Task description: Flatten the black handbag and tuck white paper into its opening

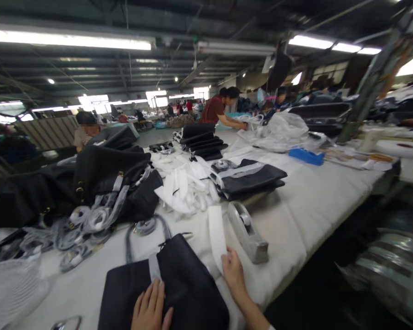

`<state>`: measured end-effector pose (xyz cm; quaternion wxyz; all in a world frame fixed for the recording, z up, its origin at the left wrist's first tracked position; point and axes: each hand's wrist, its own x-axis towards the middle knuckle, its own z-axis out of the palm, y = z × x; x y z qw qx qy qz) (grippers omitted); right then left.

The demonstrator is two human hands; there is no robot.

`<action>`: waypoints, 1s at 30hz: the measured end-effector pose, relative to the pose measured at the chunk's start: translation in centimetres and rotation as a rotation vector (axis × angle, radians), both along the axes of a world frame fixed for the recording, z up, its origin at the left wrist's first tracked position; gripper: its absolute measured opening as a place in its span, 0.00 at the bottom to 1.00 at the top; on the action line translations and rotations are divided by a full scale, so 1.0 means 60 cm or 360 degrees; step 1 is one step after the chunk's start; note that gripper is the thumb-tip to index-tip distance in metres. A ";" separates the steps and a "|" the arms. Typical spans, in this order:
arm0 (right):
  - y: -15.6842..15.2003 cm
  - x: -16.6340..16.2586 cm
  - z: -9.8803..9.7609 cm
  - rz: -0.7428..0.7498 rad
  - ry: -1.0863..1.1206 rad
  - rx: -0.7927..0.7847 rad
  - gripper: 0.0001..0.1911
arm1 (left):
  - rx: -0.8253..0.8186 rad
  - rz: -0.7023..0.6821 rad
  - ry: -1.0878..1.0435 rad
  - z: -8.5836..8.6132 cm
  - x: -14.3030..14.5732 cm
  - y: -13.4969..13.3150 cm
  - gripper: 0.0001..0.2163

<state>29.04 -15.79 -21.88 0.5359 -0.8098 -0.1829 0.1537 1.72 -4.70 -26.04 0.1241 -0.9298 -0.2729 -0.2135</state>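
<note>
My left hand point(150, 308) lies flat on a black bag point(179, 288) at the near edge of the white-covered table point(313, 206). My right hand point(233, 273) pinches the lower end of a white strip point(217, 236) that stands up just right of the bag. A grey tape dispenser point(247, 231) sits on the table close beside that strip.
A heap of black bags point(89, 178) with wrapped straps point(86, 224) fills the left. Loose white strips point(184, 188) and stacks of dark pieces point(248, 178) lie mid-table, and a blue object point(306, 156) sits farther back. People work at the far end and left. The table edge drops off at right.
</note>
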 end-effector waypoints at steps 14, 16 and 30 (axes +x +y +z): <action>-0.018 -0.040 0.025 0.0309 -0.0361 -0.0349 0.24 | -0.1079 -0.0378 0.0575 0.184 0.132 0.044 0.38; -0.017 -0.049 0.026 0.0364 -0.0332 -0.0385 0.24 | -0.1176 -0.0543 0.0670 0.193 0.170 0.059 0.40; -0.044 -0.031 0.061 0.0754 -0.0318 -0.0625 0.18 | -0.0897 -0.0217 0.0589 0.174 0.179 0.043 0.15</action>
